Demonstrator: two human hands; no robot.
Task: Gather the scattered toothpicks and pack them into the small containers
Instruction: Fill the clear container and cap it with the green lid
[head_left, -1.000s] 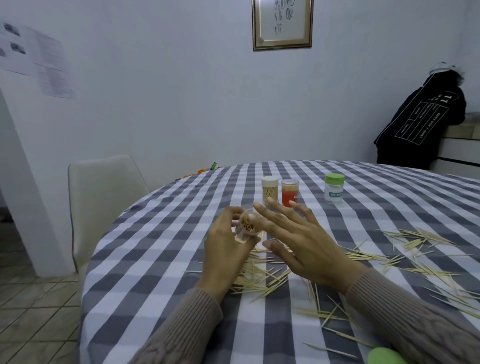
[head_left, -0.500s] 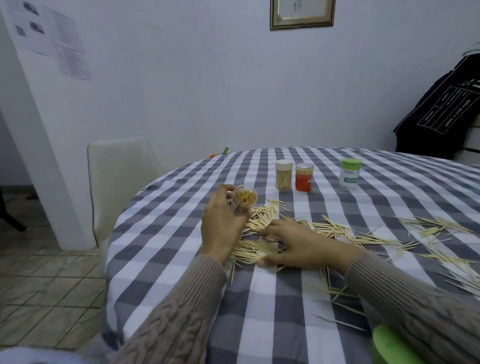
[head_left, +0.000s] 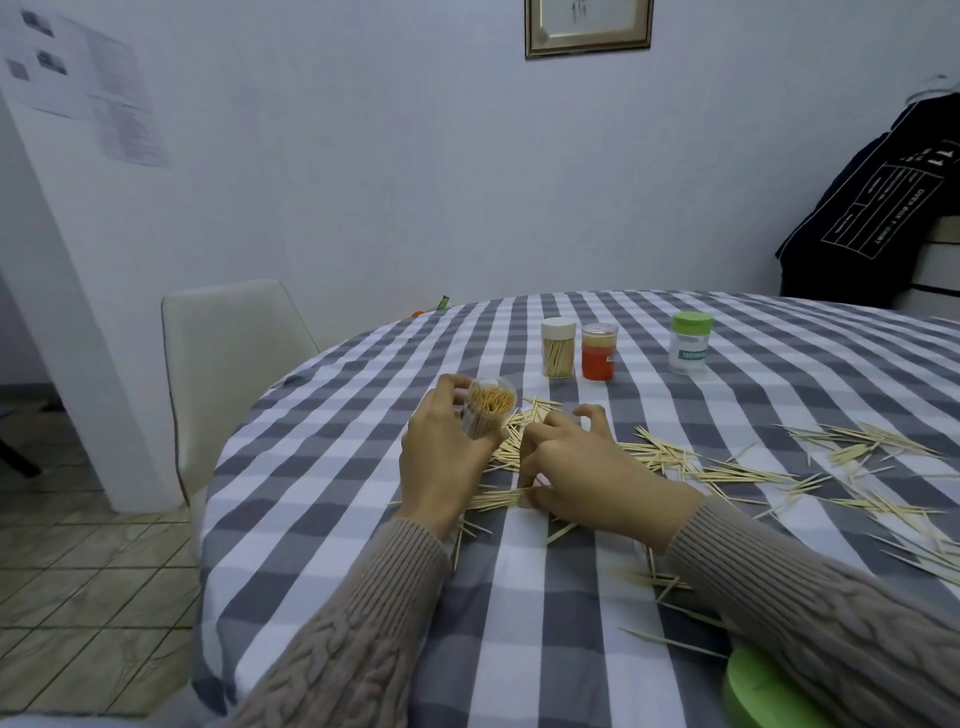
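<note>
My left hand (head_left: 441, 457) grips a clear small container (head_left: 488, 410) tilted toward me, its open mouth packed with toothpicks. My right hand (head_left: 587, 473) lies low on the checked tablecloth just right of it, fingers curled down over a heap of scattered toothpicks (head_left: 511, 447); whether it pinches any is hidden. More loose toothpicks (head_left: 852, 457) spread across the cloth to the right. Behind stand three upright containers: a white-lidded one (head_left: 558, 347) full of toothpicks, an orange one (head_left: 598, 352), and a green-lidded one (head_left: 690, 343).
The round table (head_left: 322, 519) has its left edge close to my left arm. A white chair (head_left: 228, 353) stands at the far left. A green lid-like object (head_left: 763, 691) lies at the near right edge. A dark garment (head_left: 883, 208) hangs at the back right.
My right hand dropped from the container's mouth down onto the toothpick heap and curled its fingers. My left hand kept hold of the container, and the camera tilted downward.
</note>
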